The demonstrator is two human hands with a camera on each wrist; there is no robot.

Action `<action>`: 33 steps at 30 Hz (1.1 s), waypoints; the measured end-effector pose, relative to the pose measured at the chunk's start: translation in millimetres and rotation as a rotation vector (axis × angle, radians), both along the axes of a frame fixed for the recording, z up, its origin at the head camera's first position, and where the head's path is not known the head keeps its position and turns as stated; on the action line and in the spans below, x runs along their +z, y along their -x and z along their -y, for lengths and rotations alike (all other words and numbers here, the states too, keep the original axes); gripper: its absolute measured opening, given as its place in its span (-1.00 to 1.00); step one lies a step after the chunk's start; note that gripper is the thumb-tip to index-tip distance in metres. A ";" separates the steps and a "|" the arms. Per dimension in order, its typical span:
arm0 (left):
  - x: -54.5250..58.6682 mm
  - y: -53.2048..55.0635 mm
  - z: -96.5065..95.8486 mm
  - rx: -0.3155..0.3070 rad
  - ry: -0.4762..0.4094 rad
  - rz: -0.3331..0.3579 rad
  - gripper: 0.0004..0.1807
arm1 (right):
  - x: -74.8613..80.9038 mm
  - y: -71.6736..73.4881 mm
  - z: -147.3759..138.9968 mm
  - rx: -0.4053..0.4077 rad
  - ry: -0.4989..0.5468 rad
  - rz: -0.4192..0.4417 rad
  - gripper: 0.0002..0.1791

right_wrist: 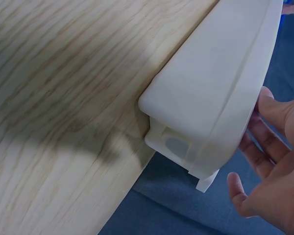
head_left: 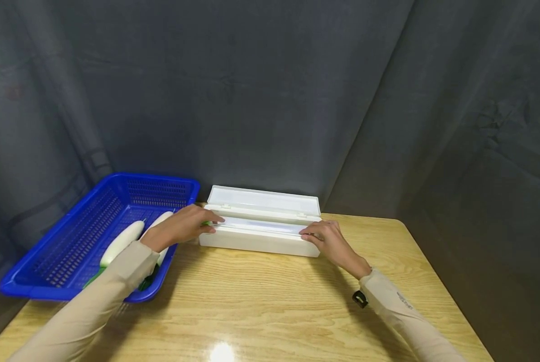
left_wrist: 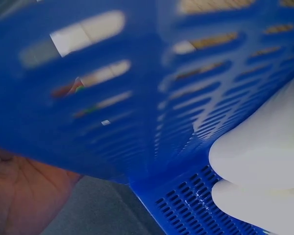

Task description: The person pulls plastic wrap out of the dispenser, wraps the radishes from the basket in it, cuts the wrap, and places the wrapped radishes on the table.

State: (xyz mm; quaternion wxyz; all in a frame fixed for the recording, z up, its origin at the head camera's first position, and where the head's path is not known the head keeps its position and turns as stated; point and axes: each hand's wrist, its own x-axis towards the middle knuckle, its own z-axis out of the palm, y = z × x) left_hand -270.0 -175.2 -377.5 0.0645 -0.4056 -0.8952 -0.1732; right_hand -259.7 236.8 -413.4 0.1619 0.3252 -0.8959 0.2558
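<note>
A long white cling film box [head_left: 258, 241] lies on the table with its lid [head_left: 265, 197] tipped back. A glossy strip of clear film [head_left: 261, 226] runs along its opening. At the box's left end, my left hand [head_left: 184, 225] pinches the film edge between thumb and fingers, close to a small green piece. My right hand [head_left: 329, 240] pinches it at the right end. In the right wrist view, that hand's fingertips are right at the rim of the box [right_wrist: 206, 83]. The basket wall hides the left fingertips in the left wrist view.
A blue plastic basket [head_left: 71, 236] stands left of the box, with white radishes [head_left: 122, 244] inside; my left forearm crosses over it. The wooden table [head_left: 261, 296] ends at the right, and a dark grey curtain [head_left: 261, 100] hangs behind.
</note>
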 end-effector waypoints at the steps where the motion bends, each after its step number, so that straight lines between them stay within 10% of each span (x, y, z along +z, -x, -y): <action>1: -0.2 0.5 0.0 -0.002 0.002 -0.004 -0.68 | 0.0 0.2 0.3 -0.002 0.000 0.007 -0.85; 33: 37.7 -11.8 -17.1 0.132 0.226 0.266 -0.58 | -1.7 1.0 2.4 0.000 0.020 0.062 -0.87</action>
